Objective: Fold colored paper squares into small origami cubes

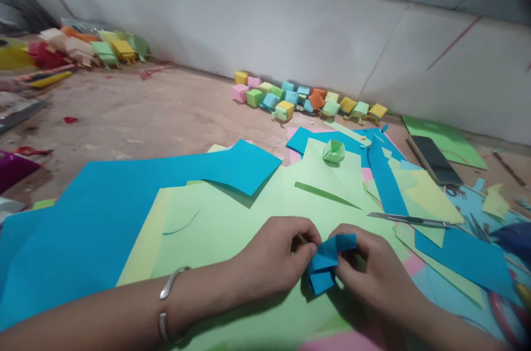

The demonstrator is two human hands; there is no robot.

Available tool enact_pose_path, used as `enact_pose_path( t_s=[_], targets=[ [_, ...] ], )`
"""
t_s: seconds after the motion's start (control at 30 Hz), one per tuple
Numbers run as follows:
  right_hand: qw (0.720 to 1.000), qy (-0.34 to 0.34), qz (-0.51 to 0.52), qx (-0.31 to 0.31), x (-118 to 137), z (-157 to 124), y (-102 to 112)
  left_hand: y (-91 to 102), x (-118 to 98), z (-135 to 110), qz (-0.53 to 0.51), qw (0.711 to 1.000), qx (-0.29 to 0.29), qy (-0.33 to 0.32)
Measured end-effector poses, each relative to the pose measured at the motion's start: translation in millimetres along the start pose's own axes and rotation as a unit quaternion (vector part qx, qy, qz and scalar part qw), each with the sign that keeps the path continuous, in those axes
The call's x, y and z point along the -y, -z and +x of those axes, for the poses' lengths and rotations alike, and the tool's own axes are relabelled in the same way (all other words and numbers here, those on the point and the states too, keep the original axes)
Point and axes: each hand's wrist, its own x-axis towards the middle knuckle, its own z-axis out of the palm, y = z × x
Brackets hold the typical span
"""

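Observation:
A small folded piece of blue paper (324,262), partly box-shaped with flaps standing out, is held between my two hands above light green sheets. My left hand (282,251) pinches its left side between thumb and fingers. On the other side, the thumb and fingers of my right hand (369,262) close on its right edge. Under both hands spreads a large light green sheet (232,229). Beyond them a small open green paper box (334,151) sits on a green piece. A utility knife (410,220) lies to the right of my right hand.
Large blue sheets (112,202) cover the left. Several small coloured paper boxes (290,98) line the wall, with larger ones (105,52) at the far left. A phone (433,160) lies by a green sheet (456,138). Scissors (481,226) and paper scraps (431,196) are at right.

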Motion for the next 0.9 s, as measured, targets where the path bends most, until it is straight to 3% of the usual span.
enact_pose_path(
  t_s=[0.13, 0.3, 0.53, 0.77, 0.9],
  targets=[
    [0.997, 0.055, -0.046, 0.003, -3, -2, -3, 4.0, 9, -3, 0.154, 0.97, -0.004, -0.187],
    [0.987, 0.132, -0.091, -0.023, -9, -2, -6, 4.6, 18, 4, 0.238, 0.929, -0.007, -0.285],
    [0.981, 0.159, -0.103, -0.037, -8, -3, -5, 6.1, 15, 6, 0.164, 0.939, 0.004, -0.303],
    [0.98, 0.15, -0.117, -0.056, -7, -3, -7, 6.6, 11, 4, 0.157, 0.966, 0.004, -0.205],
    [0.982, 0.141, -0.122, -0.035, -5, -5, -4, 3.1, 18, 7, 0.201, 0.956, -0.004, -0.214]
  ],
)
